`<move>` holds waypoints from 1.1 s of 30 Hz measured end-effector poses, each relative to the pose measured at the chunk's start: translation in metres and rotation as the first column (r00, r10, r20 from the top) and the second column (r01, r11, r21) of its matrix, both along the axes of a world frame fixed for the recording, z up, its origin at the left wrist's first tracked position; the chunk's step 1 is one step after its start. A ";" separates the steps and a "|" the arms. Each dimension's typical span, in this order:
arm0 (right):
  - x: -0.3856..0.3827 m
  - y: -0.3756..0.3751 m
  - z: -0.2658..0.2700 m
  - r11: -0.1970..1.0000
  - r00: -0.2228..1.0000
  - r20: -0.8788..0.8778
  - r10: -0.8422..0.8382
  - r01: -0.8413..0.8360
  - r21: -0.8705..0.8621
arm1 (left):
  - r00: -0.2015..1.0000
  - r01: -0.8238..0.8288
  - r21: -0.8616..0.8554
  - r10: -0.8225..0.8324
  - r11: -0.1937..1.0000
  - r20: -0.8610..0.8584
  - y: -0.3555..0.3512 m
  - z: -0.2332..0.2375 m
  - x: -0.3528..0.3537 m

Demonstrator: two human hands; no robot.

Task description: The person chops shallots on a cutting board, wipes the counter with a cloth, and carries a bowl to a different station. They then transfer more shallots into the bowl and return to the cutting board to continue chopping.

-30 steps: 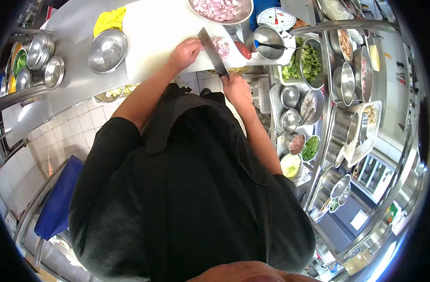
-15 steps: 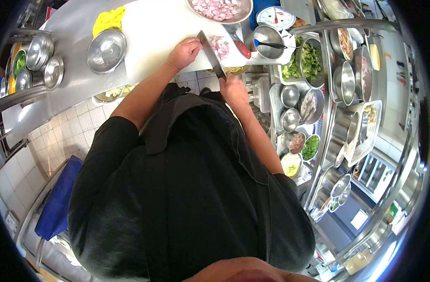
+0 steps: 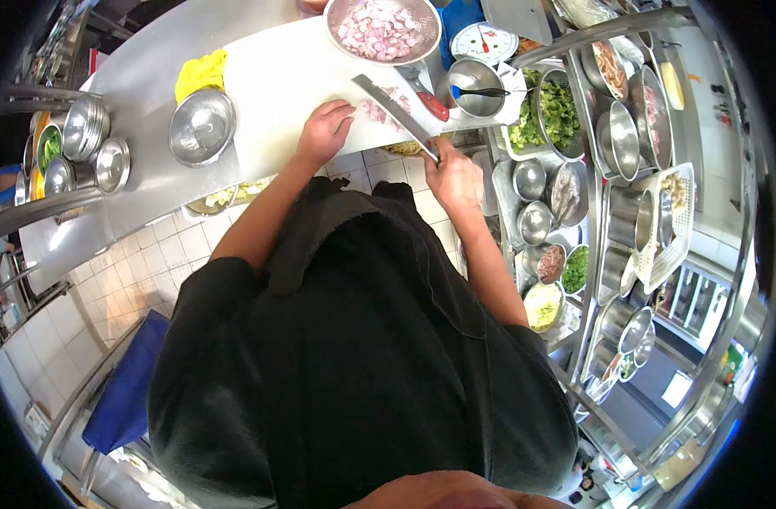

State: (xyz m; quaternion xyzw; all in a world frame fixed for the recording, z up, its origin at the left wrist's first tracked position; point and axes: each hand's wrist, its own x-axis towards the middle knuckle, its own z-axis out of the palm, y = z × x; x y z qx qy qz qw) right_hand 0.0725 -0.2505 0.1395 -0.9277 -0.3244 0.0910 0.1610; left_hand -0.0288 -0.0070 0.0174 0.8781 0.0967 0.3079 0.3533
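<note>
My right hand is closed around the handle of a long kitchen knife. Its blade slants up and left over the white cutting board, across a small pile of chopped shallots. To the left of the blade, my left hand rests at the board's near edge, thumb apart from the bent fingers, with nothing visible in it. Behind the pile, a metal colander holds many more shallot pieces. A red-handled knife lies at the board's right side, its blade partly hidden.
A steel bowl and a yellow cloth sit left of the board. On the right are a bowl with a black brush, a dial scale, a tub of chopped greens and a metal rack crowded with bowls.
The knife has come away from my left fingertips, and its blade now lies across the shallots. My left hand has shifted slightly towards me, and its thumb has parted from the fingers.
</note>
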 end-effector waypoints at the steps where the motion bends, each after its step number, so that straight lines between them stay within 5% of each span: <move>1: 0.003 -0.003 -0.004 0.998 0.997 0.080 0.003 -0.008 0.064 | 0.999 -0.053 0.002 0.053 0.999 -0.001 -0.001 0.006 -0.006; 5: 0.021 -0.008 -0.004 0.997 0.978 0.200 0.064 -0.073 0.037 | 0.982 -0.148 -0.133 0.162 0.980 0.102 0.001 0.051 -0.018; 8: 0.036 -0.004 -0.007 0.984 0.949 0.288 0.130 -0.159 0.079 | 0.998 0.000 0.102 -0.006 0.995 0.060 0.003 0.099 -0.003; 11: 0.053 0.006 -0.005 0.977 0.925 0.342 0.166 -0.201 0.069 | 0.964 0.238 0.348 -0.176 0.907 -0.199 0.006 0.112 0.024; 14: 0.067 0.013 0.002 0.972 0.892 0.409 0.194 -0.232 0.045 | 0.900 0.369 0.477 -0.180 0.798 -0.396 0.010 0.115 0.053; 18: 0.084 0.017 0.008 0.973 0.864 0.460 0.205 -0.230 -0.002 | 0.780 0.556 0.432 -0.267 0.710 -0.566 0.035 0.104 0.100; 20: 0.089 0.016 0.006 0.973 0.855 0.478 0.200 -0.229 0.002 | 0.708 0.555 0.258 -0.286 0.791 -0.646 0.056 0.107 0.125; 22: 0.078 0.009 0.008 0.994 0.935 0.340 0.101 -0.105 -0.007 | 0.660 0.435 0.066 -0.268 0.898 -0.701 0.067 0.115 0.132; 24: 0.055 -0.004 0.016 0.997 0.989 0.124 -0.081 0.081 -0.001 | 0.696 0.217 -0.358 -0.401 0.908 -0.596 0.071 0.133 0.123; 25: 0.050 -0.015 0.006 0.989 0.990 -0.024 -0.137 0.138 0.054 | 0.878 0.238 -0.114 -0.264 0.964 -0.398 0.074 0.117 0.118; 28: 0.022 -0.054 -0.039 0.945 0.962 -0.174 -0.212 0.247 0.213 | 0.973 0.129 -0.270 -0.174 0.954 -0.150 0.057 0.087 0.084; 31: -0.003 -0.076 -0.073 0.888 0.821 -0.483 -0.305 0.428 0.166 | 0.966 0.029 -0.555 -0.165 0.831 -0.197 0.027 0.028 0.049; 33: -0.011 -0.075 -0.077 0.884 0.832 -0.444 -0.333 0.439 0.159 | 0.975 -0.024 -0.440 -0.076 0.898 -0.209 0.001 0.015 0.032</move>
